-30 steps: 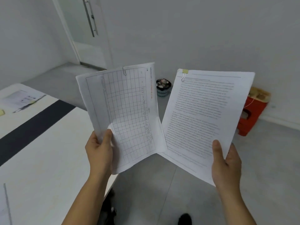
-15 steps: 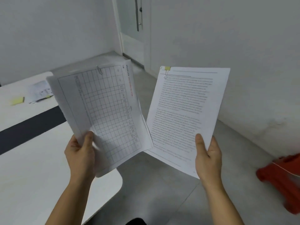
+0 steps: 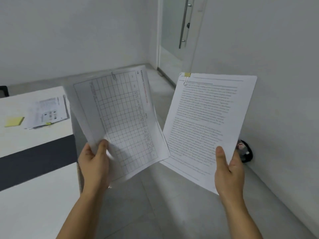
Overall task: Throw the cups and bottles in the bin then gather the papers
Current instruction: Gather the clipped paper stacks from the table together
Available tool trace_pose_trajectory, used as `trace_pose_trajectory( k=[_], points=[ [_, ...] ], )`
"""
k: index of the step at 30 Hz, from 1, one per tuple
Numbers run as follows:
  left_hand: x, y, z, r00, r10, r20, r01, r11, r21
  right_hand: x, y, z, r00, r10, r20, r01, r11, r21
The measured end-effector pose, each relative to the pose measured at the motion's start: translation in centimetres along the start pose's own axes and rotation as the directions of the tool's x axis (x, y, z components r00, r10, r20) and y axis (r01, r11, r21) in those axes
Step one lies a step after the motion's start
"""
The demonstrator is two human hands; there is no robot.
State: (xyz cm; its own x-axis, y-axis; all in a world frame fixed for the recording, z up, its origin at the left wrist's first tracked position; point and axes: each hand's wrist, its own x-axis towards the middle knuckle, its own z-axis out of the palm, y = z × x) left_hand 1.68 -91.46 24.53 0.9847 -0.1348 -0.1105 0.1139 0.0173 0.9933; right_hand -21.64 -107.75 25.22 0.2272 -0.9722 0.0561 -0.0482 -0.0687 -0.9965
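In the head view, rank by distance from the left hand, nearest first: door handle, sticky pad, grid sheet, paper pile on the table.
1. Grid sheet: in the grip of the left hand.
2. Paper pile: on the table, to the hand's left.
3. Sticky pad: left of the pile.
4. Door handle: far back, right.

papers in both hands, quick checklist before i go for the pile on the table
1. Grip of the left hand on the grid sheets: ok, thumb on the front near the lower corner.
2. Grip of the right hand on the text sheets: ok, thumb on the front.
3. Fastening of the text sheets: ok, binder clip at the top corner.
4. A hand free for the paper pile on the table: not ok, both are full.
5. Gathering of the paper pile: not ok, it lies beside the sticky notes.
6. Cups and bottles in the bin: cannot tell, the text sheets hide most of it.
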Motion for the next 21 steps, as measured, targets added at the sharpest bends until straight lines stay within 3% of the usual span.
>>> trace_pose_trajectory(
  k=[6, 12, 16, 21],
  points=[
    [10.9, -0.5, 7.2, 0.992, 0.039, -0.12, -0.036, 0.999, 0.025, 13.7, 3.1, 9.4, 0.994, -0.005, 0.106, 0.006, 1.0, -0.004],
    [24.4, -0.5, 13.8, 0.95, 0.023, -0.313, -0.005, 0.998, 0.06, 29.4, 6.3, 23.7, 0.953, 0.01, 0.304, -0.01, 1.0, 0.0],
    [32.8, 3.0, 15.3, 0.88, 0.05, -0.473, -0.002, 0.995, 0.102, 37.4, 4.8, 35.3, 0.883, -0.003, 0.47, -0.001, 1.0, 0.006],
    [39.4, 4.3, 14.2, 0.743, 0.012, -0.669, 0.039, 0.997, 0.062, 42.4, 3.3, 49.4, 0.709, -0.01, 0.706, 0.001, 1.0, 0.014]
  ],
)
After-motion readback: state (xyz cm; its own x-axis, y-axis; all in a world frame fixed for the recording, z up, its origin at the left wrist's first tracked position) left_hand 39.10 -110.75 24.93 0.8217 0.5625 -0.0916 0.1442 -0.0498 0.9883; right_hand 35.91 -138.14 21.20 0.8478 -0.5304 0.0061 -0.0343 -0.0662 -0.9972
